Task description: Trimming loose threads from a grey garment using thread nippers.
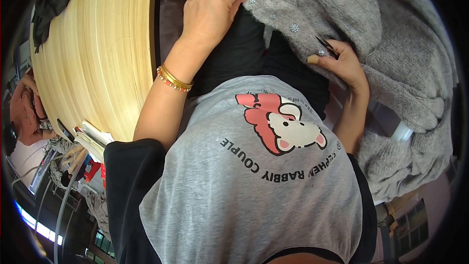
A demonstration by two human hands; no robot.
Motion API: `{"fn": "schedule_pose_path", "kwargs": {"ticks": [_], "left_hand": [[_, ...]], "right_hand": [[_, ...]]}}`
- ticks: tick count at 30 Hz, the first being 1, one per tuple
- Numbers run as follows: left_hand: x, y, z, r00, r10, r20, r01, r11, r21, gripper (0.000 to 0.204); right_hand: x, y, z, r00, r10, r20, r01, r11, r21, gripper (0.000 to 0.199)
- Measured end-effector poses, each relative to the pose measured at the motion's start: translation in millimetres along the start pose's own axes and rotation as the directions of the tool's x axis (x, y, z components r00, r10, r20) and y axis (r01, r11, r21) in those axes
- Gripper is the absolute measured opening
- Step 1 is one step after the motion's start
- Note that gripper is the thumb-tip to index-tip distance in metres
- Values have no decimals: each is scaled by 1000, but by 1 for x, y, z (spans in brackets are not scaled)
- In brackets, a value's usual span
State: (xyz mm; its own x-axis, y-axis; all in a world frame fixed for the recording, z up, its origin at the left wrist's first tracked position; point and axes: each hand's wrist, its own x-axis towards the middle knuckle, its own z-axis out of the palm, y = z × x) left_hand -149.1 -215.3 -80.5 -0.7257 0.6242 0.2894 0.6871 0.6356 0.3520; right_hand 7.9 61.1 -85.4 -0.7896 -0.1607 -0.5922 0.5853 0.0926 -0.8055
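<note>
A fuzzy grey knit garment point(337, 7) lies across my lap and spreads out to the right. Along its edge sit several sparkly flower-shaped buttons point(294, 28). My left hand point(215, 12) is closed, its thumb and forefinger pinching the garment's edge beside the endmost button. In my right hand point(346, 66) is a small dark pair of thread snips point(327, 47), its points directed up and left over the knit. A tan cover wraps that thumb's tip, close to another button. The palm and some fingers of the right hand hide the snips' handles.
To my left stands a pale wooden table point(112, 44) with a dark edge. Dark cloth point(51, 7) lies on its far left side, and papers point(93, 137) are stacked near its close end. Another person in a reddish top point(27, 110) sits beyond it.
</note>
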Motion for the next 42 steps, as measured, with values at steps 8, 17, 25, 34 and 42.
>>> {"fn": "schedule_pose_path", "kwargs": {"ticks": [8, 17, 25, 34, 42], "left_hand": [[-1, 0, -13, 1000, 15, 6, -14, 998, -68, 8], [3, 8, -49, 999, 34, 39, -15, 911, -413, 5], [-7, 29, -49, 938, -150, 313, 346, 355, -868, 12], [-16, 24, -48, 950, -199, 241, 311, 534, -786, 6], [-19, 9, -47, 995, 91, 39, -78, 962, -260, 6]], "right_hand": [[-7, -12, 13, 971, -70, -228, 31, 985, -171, 35], [-14, -65, 60, 841, -420, -342, 400, 907, -129, 48], [-6, -74, 80, 728, -634, -260, 511, 755, -412, 39], [-3, -74, 94, 711, -676, -193, 526, 693, -492, 44], [37, -43, 99, 688, -696, -205, 584, 699, -413, 35]]}}
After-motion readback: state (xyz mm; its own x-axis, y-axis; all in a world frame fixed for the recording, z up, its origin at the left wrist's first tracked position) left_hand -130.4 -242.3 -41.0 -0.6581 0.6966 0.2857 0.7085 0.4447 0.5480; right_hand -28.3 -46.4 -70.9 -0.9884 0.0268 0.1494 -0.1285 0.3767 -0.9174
